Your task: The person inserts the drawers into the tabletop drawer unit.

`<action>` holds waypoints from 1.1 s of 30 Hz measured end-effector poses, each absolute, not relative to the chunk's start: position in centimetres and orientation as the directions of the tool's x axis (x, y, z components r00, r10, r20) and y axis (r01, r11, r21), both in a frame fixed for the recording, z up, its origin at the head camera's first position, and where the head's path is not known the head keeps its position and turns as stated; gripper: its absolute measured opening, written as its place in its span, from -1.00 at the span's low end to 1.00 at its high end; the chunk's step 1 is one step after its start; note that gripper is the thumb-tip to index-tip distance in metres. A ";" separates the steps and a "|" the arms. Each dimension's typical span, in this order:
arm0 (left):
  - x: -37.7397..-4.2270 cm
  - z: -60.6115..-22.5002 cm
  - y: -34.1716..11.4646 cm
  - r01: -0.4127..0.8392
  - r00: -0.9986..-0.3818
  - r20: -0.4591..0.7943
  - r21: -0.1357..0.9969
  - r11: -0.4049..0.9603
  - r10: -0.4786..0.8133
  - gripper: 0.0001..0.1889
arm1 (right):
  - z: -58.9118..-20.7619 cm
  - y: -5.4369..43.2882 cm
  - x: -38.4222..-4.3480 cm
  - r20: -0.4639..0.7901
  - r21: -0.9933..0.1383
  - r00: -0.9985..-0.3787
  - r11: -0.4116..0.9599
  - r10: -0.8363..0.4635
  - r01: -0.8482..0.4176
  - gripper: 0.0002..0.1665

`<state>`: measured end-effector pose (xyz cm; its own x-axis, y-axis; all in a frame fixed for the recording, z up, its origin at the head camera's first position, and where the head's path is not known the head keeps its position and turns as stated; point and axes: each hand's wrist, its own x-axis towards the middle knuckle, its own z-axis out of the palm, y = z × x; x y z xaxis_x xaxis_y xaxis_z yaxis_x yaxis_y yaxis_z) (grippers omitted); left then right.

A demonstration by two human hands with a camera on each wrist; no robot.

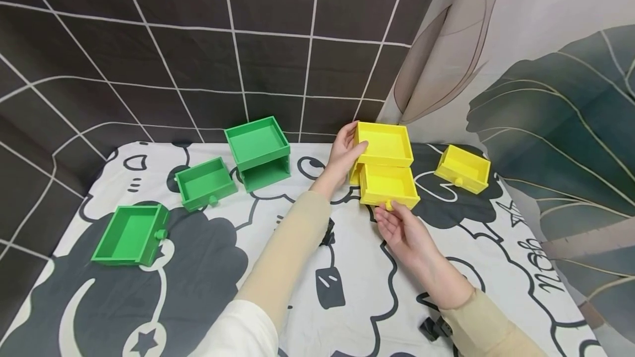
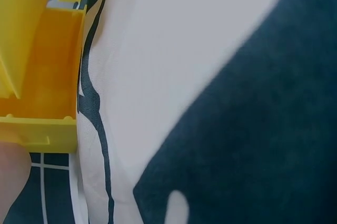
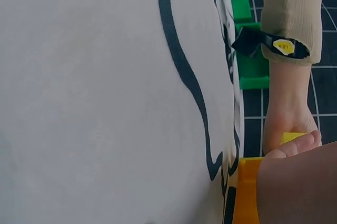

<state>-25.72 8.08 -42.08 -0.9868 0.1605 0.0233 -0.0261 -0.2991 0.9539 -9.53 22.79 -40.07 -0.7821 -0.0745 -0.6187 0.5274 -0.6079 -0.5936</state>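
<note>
In the head view a small yellow cabinet [image 1: 386, 145] stands upright, and a yellow drawer [image 1: 389, 182] juts from its front below the tray-like top. My left hand [image 1: 342, 156] grips the cabinet's left side, thumb over the top edge. With thumb and fingers my right hand [image 1: 405, 236] pinches the drawer's round knob [image 1: 389, 205]. The left wrist view catches the cabinet's yellow edge [image 2: 52, 135] and orange-shaded inside close up. Over in the right wrist view the left hand [image 3: 289, 113] shows beyond the right one, and most of the drawer is hidden.
To the right lies a separate yellow drawer [image 1: 463, 169]. On the left stand a green cabinet [image 1: 258, 142] with an open front and two loose green drawers, one near it [image 1: 205, 183] and one farther left [image 1: 130, 234]. A dark grid-patterned cloth [image 1: 273, 62] rises behind.
</note>
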 end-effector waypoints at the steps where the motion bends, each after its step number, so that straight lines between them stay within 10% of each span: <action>1: -25.8 -42.1 8.1 -0.024 -0.987 0.026 0.953 -0.302 0.161 -0.32 | -40.0 22.7 -9.6 -0.616 -0.601 -0.784 -0.600 -0.072 0.527 -0.64; 33: -25.8 -42.3 8.2 -0.017 -0.987 0.033 0.951 -0.307 0.158 -0.32 | -39.7 22.4 -10.1 -0.602 -0.615 -0.795 -0.593 -0.072 0.520 -0.59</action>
<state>-25.82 8.18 -42.30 -0.9868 0.1585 0.0332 -0.0173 -0.3073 0.9515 -10.09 22.37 -39.69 -0.7953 -0.0724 -0.6018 0.5196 -0.5927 -0.6154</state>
